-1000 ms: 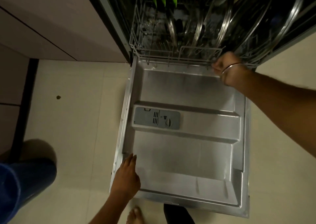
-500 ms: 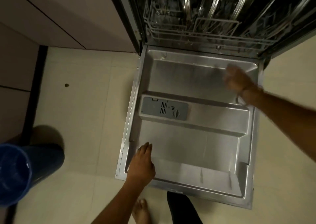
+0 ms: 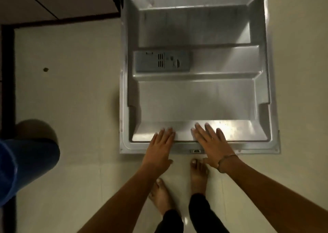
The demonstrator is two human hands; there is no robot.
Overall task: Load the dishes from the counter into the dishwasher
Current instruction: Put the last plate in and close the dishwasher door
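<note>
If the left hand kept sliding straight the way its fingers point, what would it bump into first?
Probably the raised step across the dishwasher door, close by the grey detergent box. The left hand lies flat at the door's near edge, fingers pointing up the smooth panel; heights are hard to judge.

Both arms reach forward from 6 o'clock toward 12. The left hand lies flat, palm down, fingers straight and close together. The right hand, at its 3 o'clock side, is flat too, fingers spread slightly, a thin bangle on its wrist. Two bare feet stand below.
</note>
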